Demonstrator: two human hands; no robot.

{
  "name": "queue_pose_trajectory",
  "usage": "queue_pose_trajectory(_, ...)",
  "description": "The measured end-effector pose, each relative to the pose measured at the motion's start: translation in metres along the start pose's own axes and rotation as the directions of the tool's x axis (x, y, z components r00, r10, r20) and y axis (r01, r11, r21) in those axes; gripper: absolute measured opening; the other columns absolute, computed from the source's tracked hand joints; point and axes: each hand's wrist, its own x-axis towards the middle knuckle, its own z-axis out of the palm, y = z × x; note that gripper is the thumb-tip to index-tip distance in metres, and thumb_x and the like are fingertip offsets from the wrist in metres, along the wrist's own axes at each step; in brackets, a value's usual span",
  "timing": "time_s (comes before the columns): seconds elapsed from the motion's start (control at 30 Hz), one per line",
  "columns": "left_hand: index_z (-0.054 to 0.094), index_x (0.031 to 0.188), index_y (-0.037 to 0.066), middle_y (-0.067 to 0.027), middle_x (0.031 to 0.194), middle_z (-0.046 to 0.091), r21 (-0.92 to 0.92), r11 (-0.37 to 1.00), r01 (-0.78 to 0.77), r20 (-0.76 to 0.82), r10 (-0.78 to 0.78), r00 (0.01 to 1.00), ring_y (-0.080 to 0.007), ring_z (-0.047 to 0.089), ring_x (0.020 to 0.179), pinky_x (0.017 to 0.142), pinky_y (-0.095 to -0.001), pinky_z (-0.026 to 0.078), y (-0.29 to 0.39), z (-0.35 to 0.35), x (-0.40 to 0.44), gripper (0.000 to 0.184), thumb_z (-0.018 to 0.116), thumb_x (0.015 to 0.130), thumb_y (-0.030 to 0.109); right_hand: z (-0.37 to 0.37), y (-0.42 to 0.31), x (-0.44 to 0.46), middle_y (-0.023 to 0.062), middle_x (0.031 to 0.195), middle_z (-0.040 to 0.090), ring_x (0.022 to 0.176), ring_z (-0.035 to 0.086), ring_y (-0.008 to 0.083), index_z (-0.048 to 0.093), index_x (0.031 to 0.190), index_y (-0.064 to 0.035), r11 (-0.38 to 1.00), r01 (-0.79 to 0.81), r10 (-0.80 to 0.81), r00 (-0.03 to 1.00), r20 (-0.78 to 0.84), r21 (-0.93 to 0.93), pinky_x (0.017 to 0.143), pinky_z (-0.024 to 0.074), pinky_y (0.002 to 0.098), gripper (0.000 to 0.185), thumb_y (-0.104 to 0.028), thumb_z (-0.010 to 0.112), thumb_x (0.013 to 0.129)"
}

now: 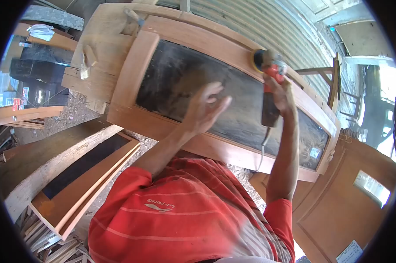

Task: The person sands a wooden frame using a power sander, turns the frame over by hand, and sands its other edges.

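Observation:
My right hand (284, 94) is wrapped around a red and black angle grinder (270, 115). The tool's round disc, yellowish at the edge, is at the far long rail of a wooden framed panel (132, 72); whether it touches the wood I cannot tell. Bare and slightly blurred, my left hand (206, 108) hovers over the panel's dark, dusty centre (176, 79) with its fingers apart. From the grinder's rear end a pale cord (263, 149) runs down across the panel's near edge.
A wooden bench (97, 41) supports the panel, with a hammer-like tool (133, 16) at its far left. Beside me on the left lie another framed panel (82, 175) and a rough plank (62, 160). A brown door (338, 188) leans at right, and wood scraps (58, 245) lie lower left.

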Motion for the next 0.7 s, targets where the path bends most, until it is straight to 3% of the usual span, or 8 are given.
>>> queue_pose_trajectory(0.1, 0.047, 0.151, -0.009, -0.0217, 0.146, 0.060, -0.034, 0.989, 0.145, 0.028, -0.144, 0.989, -0.0263, 0.059, 0.134, 0.111, -0.0439, 0.049, 0.011, 0.005, 0.031, 0.079, 0.065, 0.104, 0.052, 0.067, -0.057, 0.020, 0.0092, 0.079, 0.072, 0.078, 0.069, 0.0173, 0.077, 0.104, -0.0049, 0.988, 0.154, -0.154, 0.986, 0.056, 0.006, 0.071, 0.0528, 0.0387, 0.044, -0.047, 0.073, 0.090)
queue_pose_trajectory(0.17, 0.047, 0.151, -0.004, -0.0155, 0.141, 0.061, -0.237, 0.955, 0.178, 0.049, -0.172, 0.984, -0.0227, 0.059, 0.129, 0.107, -0.0409, 0.049, 0.032, -0.013, 0.049, 0.084, 0.063, 0.102, 0.062, 0.105, -0.088, 0.038, 0.0204, 0.083, 0.074, 0.081, 0.074, 0.0297, 0.075, 0.104, -0.0039, 0.965, 0.240, -0.226, 0.966, 0.129, -0.106, 0.073, 0.0541, 0.0437, 0.044, -0.045, 0.073, 0.089)
queue_pose_trajectory(0.27, 0.050, 0.150, 0.005, -0.0088, 0.135, 0.061, -0.378, 0.910, 0.174, -0.065, -0.213, 0.975, -0.0180, 0.061, 0.123, 0.102, -0.0360, 0.050, 0.019, -0.042, 0.083, 0.077, 0.067, 0.100, 0.061, 0.146, -0.130, 0.056, 0.0277, 0.087, 0.072, 0.087, 0.072, 0.0426, 0.073, 0.105, -0.0025, 0.580, 0.782, -0.699, 0.621, 0.355, -0.226, 0.077, 0.0546, 0.0488, 0.044, -0.044, 0.072, 0.090)
queue_pose_trajectory(0.37, 0.051, 0.151, 0.008, -0.0055, 0.136, 0.063, -0.571, 0.817, 0.085, -0.086, -0.163, 0.983, -0.0154, 0.062, 0.123, 0.101, -0.0353, 0.051, 0.032, -0.091, 0.105, 0.073, 0.070, 0.100, 0.057, 0.205, -0.149, 0.084, 0.0291, 0.091, 0.072, 0.091, 0.070, 0.0478, 0.072, 0.109, -0.0018, 0.678, 0.721, -0.670, 0.687, 0.281, -0.144, 0.080, 0.0539, 0.0523, 0.043, -0.042, 0.071, 0.093)
queue_pose_trajectory(0.4, 0.052, 0.151, 0.009, -0.0044, 0.136, 0.063, -0.615, 0.781, 0.109, -0.068, -0.190, 0.979, -0.0146, 0.062, 0.123, 0.100, -0.0343, 0.052, 0.035, -0.106, 0.113, 0.071, 0.071, 0.100, 0.055, 0.211, -0.173, 0.079, 0.0300, 0.096, 0.072, 0.097, 0.070, 0.0479, 0.072, 0.110, -0.0015, 0.641, 0.752, -0.678, 0.649, 0.344, -0.155, 0.081, 0.0544, 0.0530, 0.043, -0.042, 0.070, 0.094)
queue_pose_trajectory(0.47, 0.054, 0.150, 0.011, -0.0022, 0.136, 0.064, -0.705, 0.690, 0.164, -0.012, -0.243, 0.970, -0.0131, 0.063, 0.122, 0.099, -0.0322, 0.053, 0.040, -0.126, 0.121, 0.067, 0.073, 0.100, 0.052, 0.230, -0.193, 0.078, 0.0313, 0.100, 0.072, 0.101, 0.070, 0.0476, 0.073, 0.110, -0.0011, 0.773, 0.625, -0.561, 0.752, 0.345, -0.105, 0.083, 0.0547, 0.0534, 0.043, -0.041, 0.071, 0.094)
queue_pose_trajectory(0.53, 0.056, 0.148, 0.011, -0.0009, 0.135, 0.066, -0.718, 0.680, 0.150, -0.008, -0.223, 0.975, -0.0125, 0.065, 0.121, 0.098, -0.0315, 0.053, 0.045, -0.141, 0.121, 0.065, 0.073, 0.100, 0.051, 0.242, -0.209, 0.075, 0.0325, 0.104, 0.073, 0.105, 0.072, 0.0457, 0.075, 0.109, -0.0008, 0.870, 0.492, -0.466, 0.836, 0.289, -0.021, 0.086, 0.0560, 0.0525, 0.041, -0.039, 0.073, 0.092)
queue_pose_trajectory(0.7, 0.058, 0.145, 0.014, -0.0003, 0.130, 0.069, -0.734, 0.665, 0.137, -0.017, -0.220, 0.975, -0.0141, 0.068, 0.116, 0.097, -0.0330, 0.055, 0.049, -0.152, 0.121, 0.057, 0.074, 0.100, 0.045, 0.242, -0.217, 0.070, 0.0285, 0.104, 0.076, 0.104, 0.074, 0.0440, 0.076, 0.112, -0.0013, 0.885, 0.466, -0.449, 0.836, 0.314, 0.025, 0.087, 0.0570, 0.0491, 0.039, -0.033, 0.075, 0.090)
